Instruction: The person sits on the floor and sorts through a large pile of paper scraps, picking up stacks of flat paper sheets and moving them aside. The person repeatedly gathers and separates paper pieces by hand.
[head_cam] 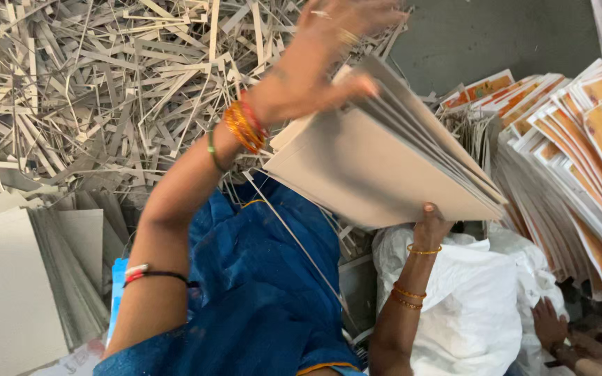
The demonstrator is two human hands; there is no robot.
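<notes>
Two hands (pixel 315 63) (pixel 430 226) on cardboard sheets (pixel 377 163), above white sack (pixel 468 299).

A single head-worn camera looks steeply down from above the person's own arms, close enough that the left forearm (pixel 175 230) and the blue garment (pixel 259 292) fill the lower middle of the frame. It faces forward and down onto a heap of grey cardboard offcut strips (pixel 92 90) at the top and left, with fanned stacks of orange-printed sheets (pixel 580 153) along the right edge. No second view exists, so nothing is shared between views.
</notes>
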